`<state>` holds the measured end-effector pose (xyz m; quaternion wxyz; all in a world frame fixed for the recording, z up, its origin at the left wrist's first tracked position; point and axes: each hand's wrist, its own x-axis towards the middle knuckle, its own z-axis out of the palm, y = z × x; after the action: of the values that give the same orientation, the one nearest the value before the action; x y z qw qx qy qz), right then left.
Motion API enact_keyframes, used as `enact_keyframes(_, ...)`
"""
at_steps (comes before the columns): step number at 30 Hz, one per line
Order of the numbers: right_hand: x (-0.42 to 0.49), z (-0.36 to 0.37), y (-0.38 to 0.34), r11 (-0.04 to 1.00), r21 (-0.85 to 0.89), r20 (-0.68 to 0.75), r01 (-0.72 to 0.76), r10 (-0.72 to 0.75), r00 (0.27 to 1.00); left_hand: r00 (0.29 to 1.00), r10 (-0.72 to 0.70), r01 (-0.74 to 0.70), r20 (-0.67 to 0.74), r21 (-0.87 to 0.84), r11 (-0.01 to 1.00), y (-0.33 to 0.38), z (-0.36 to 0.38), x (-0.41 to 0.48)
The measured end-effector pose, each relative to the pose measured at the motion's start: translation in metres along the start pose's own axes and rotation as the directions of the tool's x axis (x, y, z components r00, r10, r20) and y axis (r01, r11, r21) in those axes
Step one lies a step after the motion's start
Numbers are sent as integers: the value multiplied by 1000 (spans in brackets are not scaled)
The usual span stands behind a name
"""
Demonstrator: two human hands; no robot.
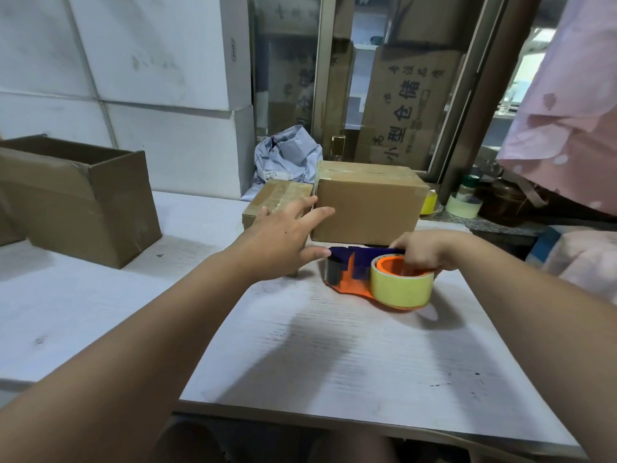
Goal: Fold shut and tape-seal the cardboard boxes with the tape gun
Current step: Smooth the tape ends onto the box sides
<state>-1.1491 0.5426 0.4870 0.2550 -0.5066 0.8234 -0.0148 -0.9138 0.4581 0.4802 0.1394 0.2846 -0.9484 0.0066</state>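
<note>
A closed brown cardboard box (367, 208) with tape along its top stands at the far middle of the white table (317, 355). A smaller taped box (277, 198) sits just left of it. My left hand (283, 235) reaches toward the larger box's left front corner, fingers spread and straight, fingertips at the box. My right hand (424, 250) grips the orange and blue tape gun (377, 279), which carries a yellow tape roll and lies on the table in front of the box.
An open, empty cardboard box (80, 198) stands at the left. A crumpled grey mailer bag (283, 158) lies behind the small box. Tape rolls (462, 205) and jars sit on a counter at the right. Pink cloth (574, 105) hangs at upper right.
</note>
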Motion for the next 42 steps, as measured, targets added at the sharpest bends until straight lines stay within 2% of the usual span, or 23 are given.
enact_keyframes(5, 1, 6, 0, 996, 74, -33, -45, 48, 998, 999, 6, 0, -33, 187, 982, 2, 4, 1)
enact_keyframes(8, 1, 12, 1, 998, 21, -84, -61, 63, 994, 996, 22, -4, -84, 209, 978, 5, 8, 1)
enact_keyframes(10, -1, 14, 0, 997, -52, -109, -61, 55, 993, 987, -25, 39, -160, 87, 995, 6, 5, -1)
enact_keyframes(12, -2, 14, -1, 993, -101, -109, -62, 50, 993, 948, -163, 110, -273, -199, 974, 6, -1, -4)
enact_keyframes(14, -2, 12, -2, 990, -141, -157, -19, -4, 988, 850, -340, 112, -403, -493, 863, 0, -10, -8)
enact_keyframes(16, -1, 11, -9, 987, -114, -315, 115, -146, 938, 719, -487, 92, -496, -626, 774, -17, -16, -13)
enact_keyframes(18, -7, 12, -25, 953, -18, -453, 303, -278, 847, 631, -632, 98, -451, -761, 641, -38, -13, -19)
enact_keyframes(21, -19, 20, -59, 871, 6, -568, 491, -401, 719, 617, -756, 72, -220, -940, 332, -61, 7, -29)
enact_keyframes(23, -19, 28, -77, 819, 22, -629, 573, -434, 645, 628, -767, 63, -136, -972, 224, -67, 22, -34)
enact_keyframes(25, -13, 38, -90, 784, 91, -653, 614, -418, 632, 643, -760, 14, -94, -991, 135, -67, 34, -37)
enact_keyframes(28, -1, 55, -99, 745, 202, -664, 635, -373, 648, 665, -744, -53, -60, -998, 32, -62, 42, -37)
enact_keyframes(30, 5, 68, -101, 714, 292, -682, 636, -311, 662, 683, -727, -63, -69, -997, 35, -57, 46, -37)
enact_keyframes(33, 8, 77, -102, 689, 358, -725, 630, -220, 653, 703, -699, -76, -128, -992, 105, -51, 45, -39)
enact_keyframes(37, 6, 76, -103, 721, 300, -730, 625, -249, 637, 726, -659, -88, -197, -977, 196, -52, 39, -45)
enact_keyframes(42, 5, 75, -102, 736, 247, -722, 630, -294, 626, 752, -632, -77, -185, -978, 194, -56, 39, -49)
